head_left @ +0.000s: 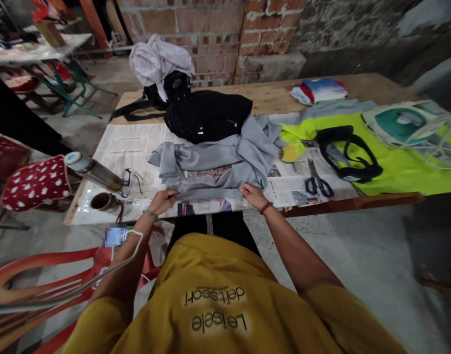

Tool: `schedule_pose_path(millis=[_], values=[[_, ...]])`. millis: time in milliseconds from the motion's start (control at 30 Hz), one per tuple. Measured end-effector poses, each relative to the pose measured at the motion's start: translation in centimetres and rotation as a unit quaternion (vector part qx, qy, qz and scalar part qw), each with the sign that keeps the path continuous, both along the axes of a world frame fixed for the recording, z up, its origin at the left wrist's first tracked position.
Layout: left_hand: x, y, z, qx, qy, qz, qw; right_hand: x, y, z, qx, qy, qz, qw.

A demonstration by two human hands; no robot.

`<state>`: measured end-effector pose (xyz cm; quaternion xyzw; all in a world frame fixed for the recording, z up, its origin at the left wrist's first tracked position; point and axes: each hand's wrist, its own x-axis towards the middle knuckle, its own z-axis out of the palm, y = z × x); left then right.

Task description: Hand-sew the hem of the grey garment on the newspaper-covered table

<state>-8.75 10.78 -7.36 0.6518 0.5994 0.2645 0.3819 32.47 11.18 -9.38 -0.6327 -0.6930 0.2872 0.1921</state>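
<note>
A piece of grey cloth (257,142) lies crumpled over the newspaper, its near edge drawn out straight along the table front. My left hand (162,202) pinches that edge at its left end. At the right end, my right hand (254,195) is closed on the same edge. Between the two hands the strip of cloth looks taut and nearly flat. Blue-handled scissors (318,183) rest to the right of my right hand, blades pointing away. Left of my left hand are glasses (131,183) and a brown mug (104,202).
A clear bottle (95,171) lies tilted behind the mug. At the back sits a black bag (211,115). On the right, an iron (400,120) and a black strap (349,152) lie on yellow-green fabric (402,169). A red chair (44,275) stands at lower left.
</note>
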Motion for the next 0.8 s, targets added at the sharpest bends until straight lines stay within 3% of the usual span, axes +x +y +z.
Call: schedule_pose_path(millis=[100, 300, 500, 600, 800], values=[[0.0, 1.8, 0.7, -0.086, -0.043, 0.063, 0.993, 0.0, 0.2, 0.3, -0.02, 0.017, -0.005, 1.0], [-0.9, 2.8, 1.1, -0.165, -0.134, 0.063, 0.975, 0.3, -0.1, 0.4, -0.037, 0.049, -0.005, 0.998], [-2.0, 1.2, 0.2, -0.128, -0.285, 0.115, 0.943, 0.9, -0.2, -0.2, -0.006, 0.075, 0.026, 0.997], [-2.4, 0.5, -0.1, -0.105, -0.346, 0.101, 0.927, 1.3, -0.1, -1.0, 0.008, 0.086, 0.054, 0.995], [-3.3, 0.0, -0.9, -0.099, -0.422, 0.045, 0.9, 1.5, 0.3, -2.2, 0.022, 0.093, 0.039, 0.995]])
